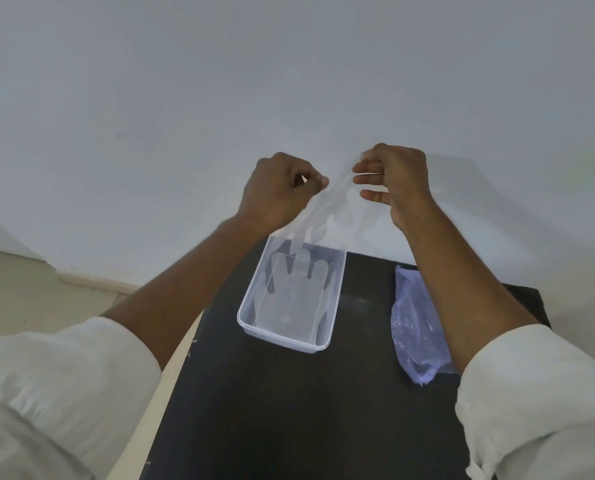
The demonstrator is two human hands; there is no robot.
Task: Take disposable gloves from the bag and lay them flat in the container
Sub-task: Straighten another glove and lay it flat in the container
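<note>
Thin plastic glove (318, 216) hangs pinched at the cuff between my left hand (278, 188) and right hand (394, 181), fingers dangling over the box (336, 299). It'll probably cling and crumple instead of lying flat. Bag (415, 327) sits right.

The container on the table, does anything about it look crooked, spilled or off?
Nothing stands out. The container sits upright on the black table with gloves lying flat inside. Both hands, left and right, hold another glove above it.
</note>
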